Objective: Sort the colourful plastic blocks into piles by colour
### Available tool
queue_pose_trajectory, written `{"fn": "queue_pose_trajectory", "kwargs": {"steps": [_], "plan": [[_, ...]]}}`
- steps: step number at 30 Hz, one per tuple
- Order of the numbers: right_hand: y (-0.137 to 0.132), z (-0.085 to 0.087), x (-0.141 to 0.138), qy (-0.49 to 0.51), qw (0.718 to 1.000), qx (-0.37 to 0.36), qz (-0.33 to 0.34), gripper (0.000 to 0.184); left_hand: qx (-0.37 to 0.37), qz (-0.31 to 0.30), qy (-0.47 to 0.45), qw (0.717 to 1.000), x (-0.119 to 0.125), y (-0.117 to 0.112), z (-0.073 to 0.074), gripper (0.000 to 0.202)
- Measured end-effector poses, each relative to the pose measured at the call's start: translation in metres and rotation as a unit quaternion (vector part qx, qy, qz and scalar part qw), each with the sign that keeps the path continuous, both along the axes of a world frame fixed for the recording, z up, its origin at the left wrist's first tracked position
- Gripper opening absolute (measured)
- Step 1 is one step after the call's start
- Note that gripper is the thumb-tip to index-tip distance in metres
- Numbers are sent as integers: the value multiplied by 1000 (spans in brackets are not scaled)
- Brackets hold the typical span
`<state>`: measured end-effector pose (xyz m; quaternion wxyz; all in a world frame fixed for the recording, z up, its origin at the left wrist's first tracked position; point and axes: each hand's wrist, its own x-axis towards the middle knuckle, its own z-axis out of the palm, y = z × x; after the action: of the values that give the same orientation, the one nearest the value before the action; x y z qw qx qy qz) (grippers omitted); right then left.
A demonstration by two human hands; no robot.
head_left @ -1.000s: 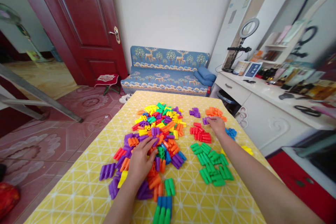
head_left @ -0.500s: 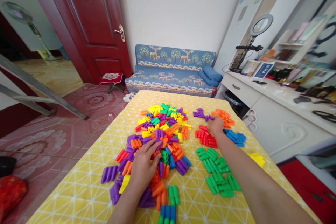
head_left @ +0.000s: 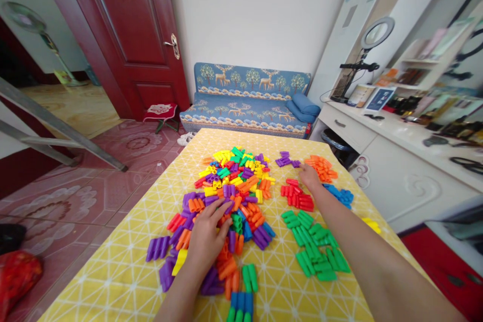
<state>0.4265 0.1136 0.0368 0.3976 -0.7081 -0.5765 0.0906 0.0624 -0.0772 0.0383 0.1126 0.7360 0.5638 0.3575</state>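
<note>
My left hand (head_left: 208, 234) lies over a mixed heap of plastic tube blocks, fingers stretched apart. Its fingertips touch a purple block (head_left: 228, 207), with green tube blocks (head_left: 237, 223) just right of them. Farther out on the table, my right hand (head_left: 310, 178) has its fingers drawn together at the end of a purple tube block (head_left: 295, 163). That block lies against other purple blocks (head_left: 284, 155). Orange blocks (head_left: 322, 168) are piled right of this hand, and red blocks (head_left: 296, 195) sit nearer on its left. The right fingertips are small and partly hidden.
Green blocks (head_left: 315, 244), blue blocks (head_left: 341, 195) and yellow blocks (head_left: 372, 225) lie in separate groups around my right forearm. A blue-and-green piece (head_left: 241, 304) is at the near edge. Beyond the yellow tablecloth (head_left: 124, 271) stand a blue sofa (head_left: 241, 105) and a white dresser (head_left: 377, 156).
The purple blocks at my right fingertips have shifted slightly left and away from me, and the right hand has moved a little with them. My left hand stays on the heap.
</note>
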Motion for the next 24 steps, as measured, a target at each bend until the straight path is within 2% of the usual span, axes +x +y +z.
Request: {"fn": "queue_pose_trajectory", "kwargs": {"steps": [2, 6, 9, 13, 16, 18, 21, 24], "plan": [[-11, 7, -9, 18, 1000, 15, 18, 18, -1, 1, -1, 1000, 0, 0, -1, 38], [-51, 19, -46, 50, 992, 58, 97, 28, -2, -1, -5, 1000, -1, 1, -2, 39], [-97, 21, -79, 70, 980, 60, 176, 26, 0, -4, -7, 1000, -1, 1, -1, 38], [-164, 19, -113, 68, 959, 27, 274, 21, -3, -7, -10, 1000, -1, 1, 0, 38], [-202, 15, -127, 7, 962, -13, 273, 19, -3, -8, -16, 1000, -1, 0, 0, 38], [-218, 12, -134, -36, 964, -35, 261, 31, -1, -7, -17, 1000, 0, 0, 1, 38], [-232, 6, -141, -73, 961, -55, 261, 44, 6, -11, -17, 1000, 0, 0, 3, 38], [-240, 2, -146, -72, 957, -59, 273, 44, 6, -13, -15, 1000, 0, 0, 3, 38]]}}
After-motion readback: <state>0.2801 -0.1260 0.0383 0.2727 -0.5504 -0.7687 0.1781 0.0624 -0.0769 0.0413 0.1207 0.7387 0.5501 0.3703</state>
